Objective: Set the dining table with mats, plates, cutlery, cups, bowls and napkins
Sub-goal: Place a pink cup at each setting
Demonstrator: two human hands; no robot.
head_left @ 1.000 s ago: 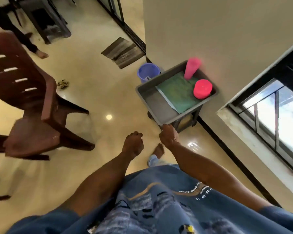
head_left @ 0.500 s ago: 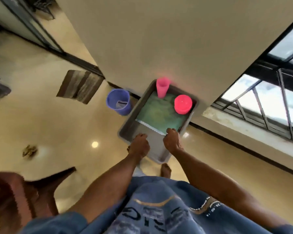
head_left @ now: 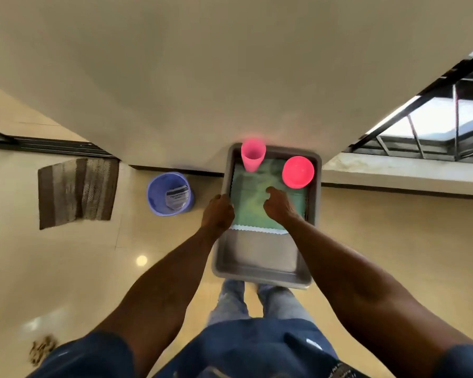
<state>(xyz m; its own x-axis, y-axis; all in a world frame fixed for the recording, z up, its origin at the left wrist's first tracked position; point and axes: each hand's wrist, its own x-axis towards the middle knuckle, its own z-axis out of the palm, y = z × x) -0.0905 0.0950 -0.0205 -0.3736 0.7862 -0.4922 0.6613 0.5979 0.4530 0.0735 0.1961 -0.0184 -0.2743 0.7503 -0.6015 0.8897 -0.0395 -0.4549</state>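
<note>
Over the grey tray point(head_left: 260, 274): left hand point(head_left: 217, 212) fingers curled on rim, right hand point(head_left: 280, 204) fingers curled on green mat point(head_left: 253, 197).

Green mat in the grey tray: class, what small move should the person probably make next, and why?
Probably take the pink cup and pink bowl off the green mat, since both stand on it. The right hand rests on the mat; the left hand grips the grey tray rim.

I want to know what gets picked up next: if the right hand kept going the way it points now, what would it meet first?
Probably the pink bowl. The right hand is over the green mat in the grey tray, fingers aimed up-right toward the bowl. Its height above the mat is unclear.
</note>
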